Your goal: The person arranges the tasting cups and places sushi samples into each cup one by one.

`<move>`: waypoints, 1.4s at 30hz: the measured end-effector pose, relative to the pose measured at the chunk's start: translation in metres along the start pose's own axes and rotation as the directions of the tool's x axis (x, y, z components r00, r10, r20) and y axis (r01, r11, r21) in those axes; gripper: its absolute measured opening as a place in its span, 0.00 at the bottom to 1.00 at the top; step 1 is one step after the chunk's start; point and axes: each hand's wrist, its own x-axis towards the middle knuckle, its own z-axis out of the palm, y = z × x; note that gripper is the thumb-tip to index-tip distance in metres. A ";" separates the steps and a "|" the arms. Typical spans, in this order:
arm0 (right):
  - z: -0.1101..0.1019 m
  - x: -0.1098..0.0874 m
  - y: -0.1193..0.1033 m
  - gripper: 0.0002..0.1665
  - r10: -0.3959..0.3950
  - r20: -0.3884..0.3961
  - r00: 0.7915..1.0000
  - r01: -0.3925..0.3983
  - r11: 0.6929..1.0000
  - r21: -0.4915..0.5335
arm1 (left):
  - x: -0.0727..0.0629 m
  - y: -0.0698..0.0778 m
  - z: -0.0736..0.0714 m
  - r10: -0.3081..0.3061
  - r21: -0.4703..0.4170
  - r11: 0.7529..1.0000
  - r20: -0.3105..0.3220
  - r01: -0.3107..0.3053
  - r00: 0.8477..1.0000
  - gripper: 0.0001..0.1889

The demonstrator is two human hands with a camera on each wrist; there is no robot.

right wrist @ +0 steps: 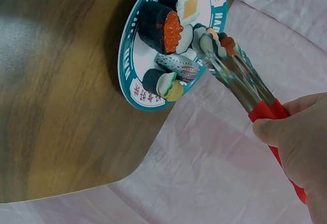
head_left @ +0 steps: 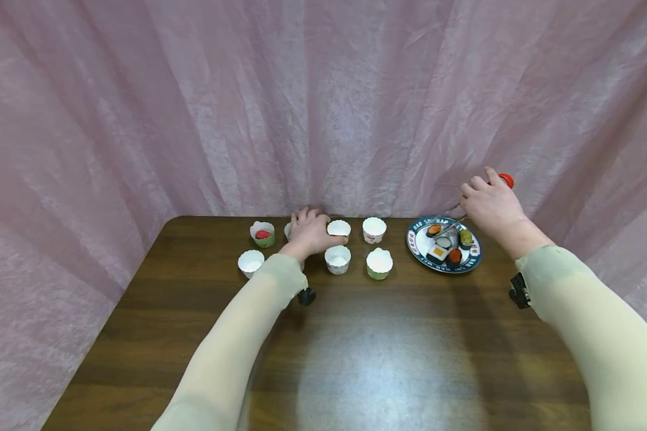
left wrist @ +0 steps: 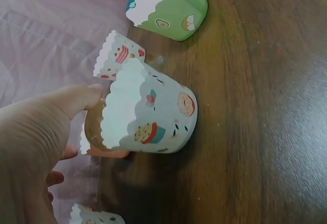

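In the head view my left hand (head_left: 314,232) is at the back row of paper cups. Its thumb lies across the front of an orange-sided paper cup (left wrist: 108,153), with the fingers at the cup's left and far side. A white patterned paper cup (left wrist: 163,114) stands just in front of it. My right hand (head_left: 490,203) grips metal tongs (right wrist: 240,78) by their red handles (right wrist: 271,119). The tongs' tips reach down among sushi pieces on a blue-rimmed plate (right wrist: 125,73); whether they pinch one cannot be told. A roe-topped piece (right wrist: 161,28) lies beside them.
Paper cups stand in two rows. A red piece (head_left: 262,234) sits in the far-left green cup (head_left: 266,242); another green cup (head_left: 378,274) is at the front right. A pink curtain (head_left: 334,108) hangs behind the wooden table (head_left: 388,353).
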 end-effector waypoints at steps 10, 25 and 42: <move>-0.001 0.002 -0.005 0.32 0.003 0.033 0.999 -0.002 1.000 -0.030 | 0.013 0.001 0.002 -0.068 0.054 0.996 0.060 0.064 0.996 0.43; -0.003 0.001 -0.009 0.22 -0.007 0.003 1.000 0.007 1.000 -0.009 | 0.010 0.001 -0.002 -0.059 0.090 0.995 0.078 0.052 0.995 0.40; -0.006 0.001 -0.008 0.17 -0.004 -0.028 1.000 0.004 1.000 0.006 | 0.010 -0.008 -0.006 -0.063 0.077 0.995 0.075 0.057 0.995 0.38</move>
